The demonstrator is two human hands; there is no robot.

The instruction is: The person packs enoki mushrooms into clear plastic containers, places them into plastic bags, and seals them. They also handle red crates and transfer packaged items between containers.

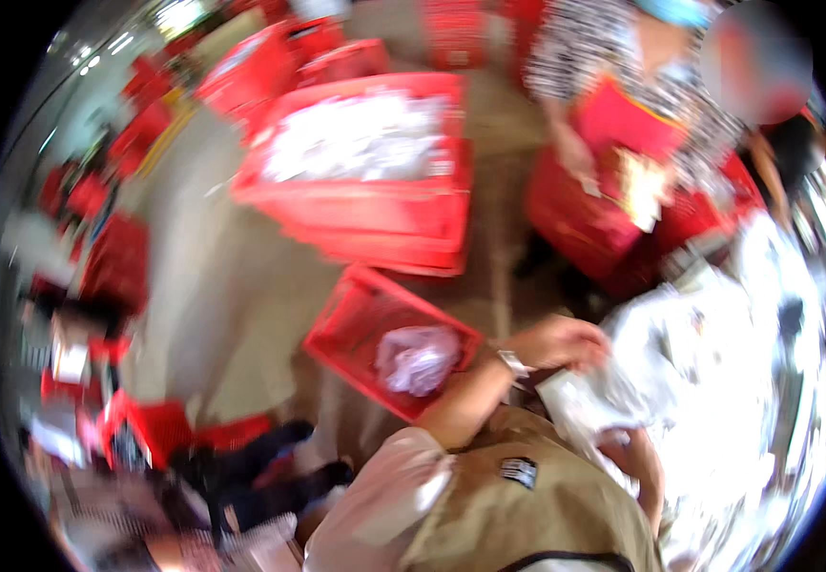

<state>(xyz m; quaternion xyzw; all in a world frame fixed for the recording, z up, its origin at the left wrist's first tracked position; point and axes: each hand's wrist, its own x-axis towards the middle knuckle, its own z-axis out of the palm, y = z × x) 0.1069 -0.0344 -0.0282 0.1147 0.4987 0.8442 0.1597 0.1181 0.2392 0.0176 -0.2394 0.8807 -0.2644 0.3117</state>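
Note:
My left hand (566,343), with a pale watch on its wrist, reaches across to the right. Its fingers are loosely bent and blurred beside white plastic bags (680,334), with nothing clear between them. Lower down, my right hand (634,459) is closed on the edge of a white plastic bag (580,405); its fingertips are partly hidden by the plastic. To the left of my left forearm stands a small red crate (341,334) with a crumpled pale purple plastic bag (418,359) inside.
Stacked red crates (365,224) filled with white packets (361,138) stand ahead. At the far right a person (613,57) handles a red and gold package (628,143) over red bins. Another person's dark-clothed legs (260,467) are at the lower left, near a red basket (151,424).

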